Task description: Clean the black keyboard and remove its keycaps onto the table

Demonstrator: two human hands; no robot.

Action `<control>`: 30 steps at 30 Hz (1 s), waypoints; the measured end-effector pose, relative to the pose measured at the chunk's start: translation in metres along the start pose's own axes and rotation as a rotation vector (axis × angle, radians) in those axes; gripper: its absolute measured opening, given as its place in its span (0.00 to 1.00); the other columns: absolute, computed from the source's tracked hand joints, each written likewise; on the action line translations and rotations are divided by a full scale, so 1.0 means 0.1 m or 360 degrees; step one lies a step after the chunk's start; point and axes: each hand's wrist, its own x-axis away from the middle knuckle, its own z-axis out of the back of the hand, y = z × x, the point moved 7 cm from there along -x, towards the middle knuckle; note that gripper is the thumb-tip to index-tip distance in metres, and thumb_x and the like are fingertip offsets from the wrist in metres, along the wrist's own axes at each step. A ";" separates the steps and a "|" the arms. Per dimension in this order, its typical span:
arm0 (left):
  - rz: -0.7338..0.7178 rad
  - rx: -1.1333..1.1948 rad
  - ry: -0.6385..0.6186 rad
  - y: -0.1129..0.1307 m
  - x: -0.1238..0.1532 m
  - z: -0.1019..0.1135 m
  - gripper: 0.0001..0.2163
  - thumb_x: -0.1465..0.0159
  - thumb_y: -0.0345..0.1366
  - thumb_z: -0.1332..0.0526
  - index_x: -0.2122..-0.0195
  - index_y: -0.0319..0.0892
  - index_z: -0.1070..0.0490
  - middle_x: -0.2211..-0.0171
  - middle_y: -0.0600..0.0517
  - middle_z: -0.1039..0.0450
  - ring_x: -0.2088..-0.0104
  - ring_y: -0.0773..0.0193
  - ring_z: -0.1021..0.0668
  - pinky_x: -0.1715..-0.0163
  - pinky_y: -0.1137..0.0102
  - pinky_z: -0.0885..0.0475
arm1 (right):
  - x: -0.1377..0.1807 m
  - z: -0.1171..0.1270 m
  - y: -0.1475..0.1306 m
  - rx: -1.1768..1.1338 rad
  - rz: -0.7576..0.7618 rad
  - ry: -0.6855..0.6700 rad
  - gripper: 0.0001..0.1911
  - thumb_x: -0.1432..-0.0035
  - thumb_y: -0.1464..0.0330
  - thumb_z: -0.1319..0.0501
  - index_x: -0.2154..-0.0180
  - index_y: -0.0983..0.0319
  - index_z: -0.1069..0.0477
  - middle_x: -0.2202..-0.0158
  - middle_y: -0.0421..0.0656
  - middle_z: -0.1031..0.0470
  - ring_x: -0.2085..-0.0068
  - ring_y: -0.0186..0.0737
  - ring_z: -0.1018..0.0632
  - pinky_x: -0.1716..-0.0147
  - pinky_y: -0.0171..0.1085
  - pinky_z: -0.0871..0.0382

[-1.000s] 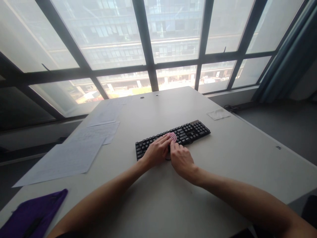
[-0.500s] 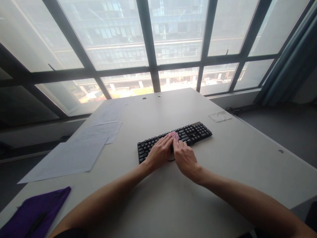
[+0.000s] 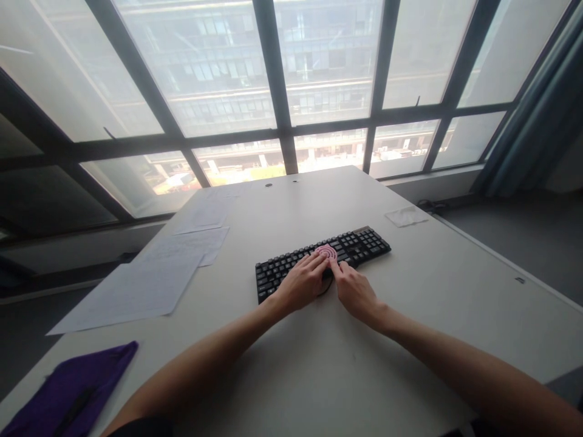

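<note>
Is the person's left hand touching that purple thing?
No, the left hand is at the pink spiral piece over the black keyboard, well apart from the purple thing at the picture's lower left.

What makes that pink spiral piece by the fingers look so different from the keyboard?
Colour: the spiral piece is pink, while the keyboard is black. 
Shape: the spiral piece is roundish with curling bands; the keyboard is a long bar with rows of keys. 
Size: the spiral piece is much smaller than the keyboard. 
Shared: the left hand partly covers both.
</note>
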 end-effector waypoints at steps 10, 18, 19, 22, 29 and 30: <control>-0.0012 -0.0013 0.0043 0.08 0.03 -0.01 0.24 0.31 0.30 0.49 0.33 0.41 0.44 0.34 0.43 0.41 0.31 0.55 0.41 0.34 0.54 0.39 | 0.12 0.09 -0.02 0.0101 -0.0094 0.0124 0.32 0.37 0.81 0.54 0.32 0.71 0.49 0.52 0.55 0.30 0.53 0.44 0.26 0.51 0.36 0.29; -0.0060 0.0011 -0.0032 0.09 0.00 -0.06 0.25 0.30 0.30 0.49 0.32 0.40 0.47 0.33 0.43 0.43 0.31 0.55 0.45 0.33 0.53 0.41 | 0.16 0.00 -0.06 0.0081 -0.0177 -0.0004 0.33 0.39 0.83 0.56 0.32 0.71 0.50 0.52 0.55 0.30 0.56 0.41 0.23 0.57 0.34 0.27; -0.0072 0.0018 -0.0035 0.09 0.00 -0.06 0.25 0.30 0.30 0.49 0.32 0.40 0.47 0.33 0.42 0.43 0.31 0.55 0.44 0.33 0.54 0.41 | 0.16 0.00 -0.06 0.0072 -0.0175 -0.0014 0.33 0.39 0.83 0.56 0.32 0.71 0.51 0.52 0.55 0.30 0.56 0.41 0.23 0.58 0.34 0.27; -0.0079 0.0019 -0.0051 0.08 -0.01 -0.06 0.24 0.29 0.31 0.49 0.32 0.40 0.46 0.33 0.42 0.42 0.31 0.55 0.44 0.33 0.54 0.40 | 0.16 0.00 -0.06 0.0062 -0.0171 -0.0021 0.33 0.38 0.83 0.56 0.32 0.71 0.52 0.51 0.55 0.30 0.56 0.41 0.22 0.58 0.33 0.27; -0.0041 -0.0064 -0.0064 0.06 0.00 -0.08 0.24 0.30 0.31 0.49 0.32 0.39 0.47 0.33 0.43 0.43 0.31 0.55 0.44 0.33 0.54 0.41 | 0.14 0.08 0.04 -0.0026 -0.0141 0.0005 0.32 0.37 0.79 0.55 0.32 0.67 0.50 0.50 0.54 0.30 0.55 0.44 0.23 0.59 0.35 0.29; -0.0031 -0.0076 -0.0067 0.06 0.00 -0.08 0.25 0.30 0.31 0.49 0.32 0.39 0.47 0.33 0.43 0.43 0.31 0.55 0.44 0.33 0.55 0.42 | 0.13 0.10 0.07 -0.0045 -0.0138 0.0011 0.31 0.36 0.79 0.55 0.32 0.65 0.49 0.51 0.53 0.29 0.55 0.44 0.23 0.60 0.35 0.30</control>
